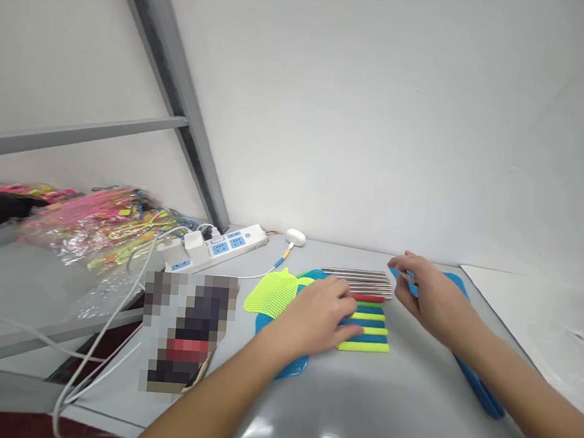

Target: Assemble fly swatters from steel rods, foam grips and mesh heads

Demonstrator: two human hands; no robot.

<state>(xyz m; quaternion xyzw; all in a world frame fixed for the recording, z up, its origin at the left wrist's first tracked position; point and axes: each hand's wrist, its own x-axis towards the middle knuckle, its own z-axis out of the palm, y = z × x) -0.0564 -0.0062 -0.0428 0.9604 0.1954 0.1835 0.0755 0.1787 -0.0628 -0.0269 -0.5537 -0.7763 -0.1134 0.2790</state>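
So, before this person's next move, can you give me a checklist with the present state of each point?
1. Left hand at the coloured sticks: ok, its fingers reach over the near-left part of the row.
2. Coloured sticks lined up: ok, they lie side by side.
3. Metal rods grouped together: ok, they lie just beyond the coloured sticks.
4. Right hand gripping something: cannot tell, its fingertips are bunched and the gap is unclear.
5. Blue pieces by the right arm fully visible: not ok, the arm and hand cover part of them.
6. Power strip apart from both hands: ok.
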